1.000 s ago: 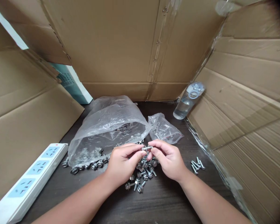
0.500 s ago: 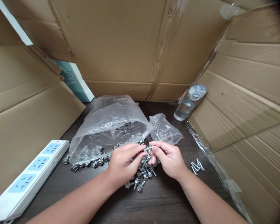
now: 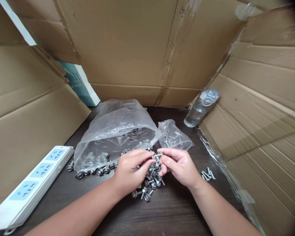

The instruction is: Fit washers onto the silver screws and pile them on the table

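A small silver bolt (image 3: 158, 155) is held level between my two hands, above a pile of bolts (image 3: 151, 183) with nuts and washers on them. My left hand (image 3: 130, 168) pinches its left end between thumb and fingertips; whether a nut sits there is too small to tell. The right end lies between the thumb and forefinger of my right hand (image 3: 179, 165), with the other fingers curled below. On the right, a few bare bolts (image 3: 208, 174) lie apart on the dark table (image 3: 167, 213).
A large clear plastic bag (image 3: 118, 121) opens toward me, with bolts in and before its mouth. Beside it lies a smaller plastic bag (image 3: 174, 136). A water bottle (image 3: 199, 109) leans by the right cardboard wall (image 3: 265, 108). A white power strip (image 3: 31, 186) lies left.
The view has shifted slightly. My right thumb and fingers have moved a little around the bolt's end, while my left hand keeps its pinch.
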### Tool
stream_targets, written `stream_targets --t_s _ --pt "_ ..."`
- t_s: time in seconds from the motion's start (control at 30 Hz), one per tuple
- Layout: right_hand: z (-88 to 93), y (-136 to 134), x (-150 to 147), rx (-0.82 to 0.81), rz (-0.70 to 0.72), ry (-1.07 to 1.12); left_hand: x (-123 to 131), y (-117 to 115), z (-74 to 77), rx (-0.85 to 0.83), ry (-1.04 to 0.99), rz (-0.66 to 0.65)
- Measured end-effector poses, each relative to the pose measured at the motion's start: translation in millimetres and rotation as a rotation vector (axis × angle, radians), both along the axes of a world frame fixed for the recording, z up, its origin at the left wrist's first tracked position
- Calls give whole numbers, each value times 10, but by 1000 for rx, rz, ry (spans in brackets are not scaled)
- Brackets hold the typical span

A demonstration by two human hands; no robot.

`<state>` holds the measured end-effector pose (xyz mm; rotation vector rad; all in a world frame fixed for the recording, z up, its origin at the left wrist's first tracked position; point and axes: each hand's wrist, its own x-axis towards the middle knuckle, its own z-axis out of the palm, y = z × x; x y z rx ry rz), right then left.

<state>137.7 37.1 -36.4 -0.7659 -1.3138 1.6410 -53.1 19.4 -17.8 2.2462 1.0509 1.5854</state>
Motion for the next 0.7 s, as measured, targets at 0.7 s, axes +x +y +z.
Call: stream_targets --t_s 0.7 --pt "43 51 -47 72 13 6 3 -7 -8 -174 -55 31"
